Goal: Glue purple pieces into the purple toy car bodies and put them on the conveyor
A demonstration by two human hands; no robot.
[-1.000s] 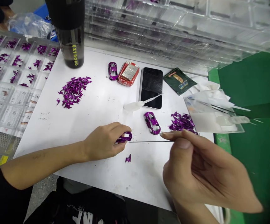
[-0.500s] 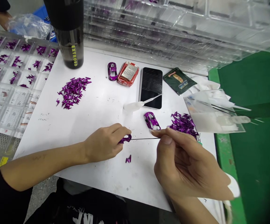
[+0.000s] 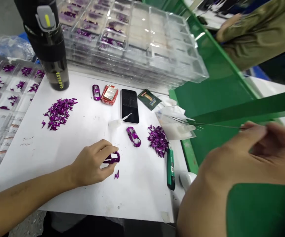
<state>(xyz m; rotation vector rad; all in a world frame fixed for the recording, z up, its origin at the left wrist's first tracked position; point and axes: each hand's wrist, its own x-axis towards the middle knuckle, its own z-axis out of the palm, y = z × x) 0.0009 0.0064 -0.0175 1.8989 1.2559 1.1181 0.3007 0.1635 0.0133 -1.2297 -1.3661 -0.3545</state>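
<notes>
My left hand (image 3: 91, 163) rests low over the white sheet, its fingers shut on a purple toy car shell (image 3: 112, 158). A small purple foil piece (image 3: 117, 174) lies just below those fingers. My right hand (image 3: 246, 158), large and close at the lower right, pinches a thin steel pick (image 3: 218, 125) that points left, away from the cars. Another purple car body (image 3: 133, 136) lies between my hands, and a smaller one (image 3: 96, 92) stands further back. Purple foil heaps (image 3: 58, 113) (image 3: 157, 140) lie to either side.
A black bottle (image 3: 55, 62) stands at the back left beside stacked clear trays (image 3: 130, 42). A phone (image 3: 130, 106), glue bottle (image 3: 115, 123), green knife (image 3: 171, 168) and plastic bag (image 3: 175, 123) lie on the sheet. A co-worker's sleeve (image 3: 263, 33) shows at the top right.
The view has swung, showing more at the top right. My right hand has moved right, drawing the pick away from the car shell. My left hand keeps its hold on the shell.
</notes>
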